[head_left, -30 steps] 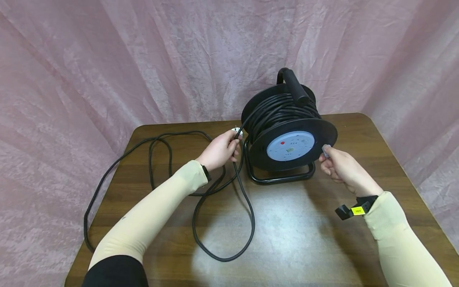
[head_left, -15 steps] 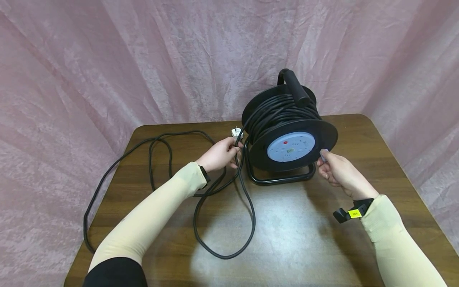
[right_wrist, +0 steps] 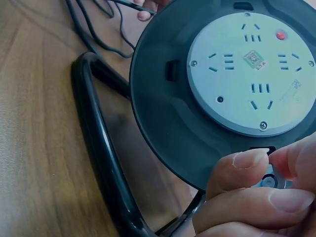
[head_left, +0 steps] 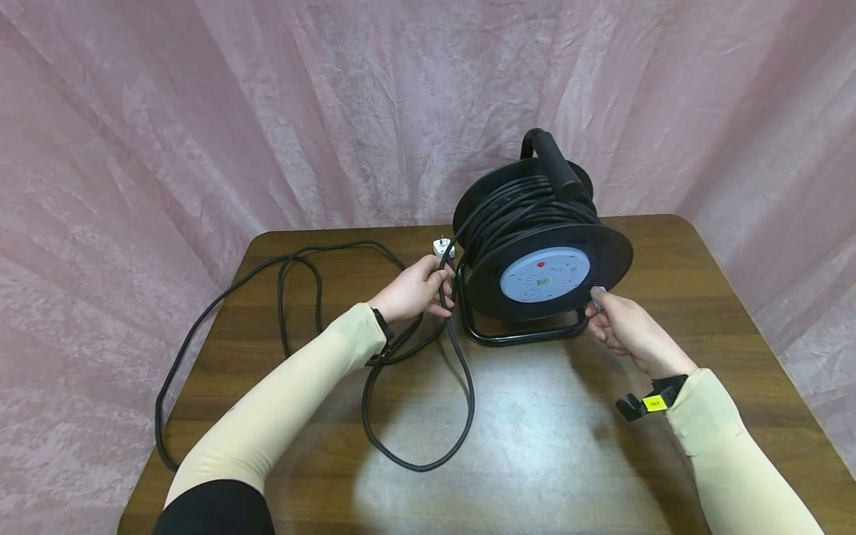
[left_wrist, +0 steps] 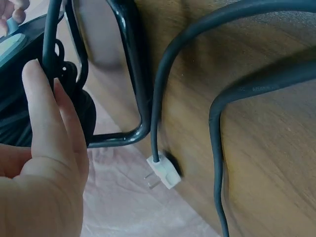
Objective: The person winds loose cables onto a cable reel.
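A black cable reel stands on the table with cable wound thickly round its drum. My right hand pinches a small grey knob near the rim of its front disc, thumb against curled forefinger. Left of the drum, my left hand holds the black cable between thumb and fingers. From there it runs up to the drum and down into a loose loop on the table. A white plug lies just beyond the left hand, pins showing. The left wrist view hides the thumb's contact with the cable.
The reel's tubular stand rests on the wooden table, its handle above. A pale blue socket plate with a red button fills the disc's middle. More slack cable spreads to the left edge. A pink curtain hangs behind.
My right hand has moved down and left with the knob, and the disc has turned clockwise. The cable loop has shrunk slightly. My left hand has shifted slightly down, uncovering the plug.
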### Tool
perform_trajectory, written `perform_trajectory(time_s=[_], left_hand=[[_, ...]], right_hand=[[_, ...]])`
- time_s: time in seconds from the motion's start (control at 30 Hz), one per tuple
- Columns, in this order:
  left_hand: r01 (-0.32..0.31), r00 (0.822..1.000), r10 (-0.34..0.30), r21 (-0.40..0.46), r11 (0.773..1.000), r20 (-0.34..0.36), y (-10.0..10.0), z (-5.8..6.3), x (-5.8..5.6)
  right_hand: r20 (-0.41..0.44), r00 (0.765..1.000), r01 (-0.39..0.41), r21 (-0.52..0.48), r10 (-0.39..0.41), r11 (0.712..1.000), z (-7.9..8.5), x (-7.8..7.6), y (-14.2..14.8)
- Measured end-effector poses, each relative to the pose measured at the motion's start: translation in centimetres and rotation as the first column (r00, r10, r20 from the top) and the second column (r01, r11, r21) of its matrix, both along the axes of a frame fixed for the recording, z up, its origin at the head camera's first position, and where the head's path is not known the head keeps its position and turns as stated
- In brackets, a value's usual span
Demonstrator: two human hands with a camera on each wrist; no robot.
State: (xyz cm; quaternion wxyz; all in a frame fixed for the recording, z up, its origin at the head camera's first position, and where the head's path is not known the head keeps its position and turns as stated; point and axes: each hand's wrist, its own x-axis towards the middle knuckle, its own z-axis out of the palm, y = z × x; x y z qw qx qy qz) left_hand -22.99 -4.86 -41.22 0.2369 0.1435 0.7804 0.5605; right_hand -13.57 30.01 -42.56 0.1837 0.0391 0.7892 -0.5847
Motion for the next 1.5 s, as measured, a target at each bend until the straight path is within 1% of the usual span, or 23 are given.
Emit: perform_trajectory(time_s=[0.07, 0.17, 0.33, 0.4, 0.5, 0.6, 0.83, 1.03, 1.13, 1.27, 1.5], left_hand=[[-0.013, 1.000, 0.012, -0.011, 1.000, -0.018, -0.1, 0.0, 0.0], [-0.013, 0.999, 0.011, -0.038, 0.999, -0.053, -0.2, 0.0, 0.1], [-0.014, 0.997, 0.010, -0.049, 0.999, -0.076, -0.4, 0.1, 0.2], [-0.016, 0.998, 0.013, -0.039, 0.999, -0.065, -0.5, 0.0, 0.2], [-0.008, 0.999, 0.008, -0.009, 1.000, -0.031, -0.7, -0.1, 0.3], [-0.003, 1.000, 0.004, 0.022, 1.000, -0.005, -0.7, -0.3, 0.3], [-0.026, 0.999, 0.026, 0.014, 1.000, -0.028, -0.4, -0.5, 0.2], [-0.011, 0.999, 0.011, 0.006, 1.000, -0.053, -0.1, -0.7, 0.1], [0.001, 1.000, -0.001, 0.019, 1.000, -0.018, -0.1, -0.9, 0.1], [-0.023, 0.999, 0.021, 0.062, 0.998, 0.035, -0.1, -1.1, 0.4], [-0.038, 0.999, 0.038, 0.028, 0.999, -0.009, -0.4, -1.4, 0.5]], right_hand=[[0.004, 1.000, 0.000, -0.001, 0.000, 1.000, -0.1, 0.0, -0.1], [0.008, 1.000, 0.002, -0.004, -0.002, 1.000, -0.3, 0.1, -0.1], [0.005, 1.000, -0.004, 0.017, 0.004, 1.000, -0.5, 0.0, -0.4], [0.001, 1.000, -0.012, 0.045, 0.012, 0.999, -0.6, 0.1, -0.5], [0.000, 1.000, -0.014, 0.080, 0.014, 0.997, -0.8, 0.1, -0.7], [0.000, 1.000, -0.009, 0.100, 0.009, 0.995, -1.0, 0.1, -1.0], [0.000, 1.000, -0.005, 0.120, 0.005, 0.993, -1.5, 0.1, -1.5], [0.010, 1.000, -0.011, 0.136, 0.010, 0.991, -1.8, 0.1, -1.8], [0.018, 1.000, -0.021, 0.132, 0.019, 0.991, -2.1, 0.1, -2.0], [0.027, 0.999, -0.026, 0.128, 0.022, 0.991, -2.3, 0.0, -2.3], [0.037, 0.999, -0.034, 0.123, 0.029, 0.992, -2.6, 0.0, -2.4]])
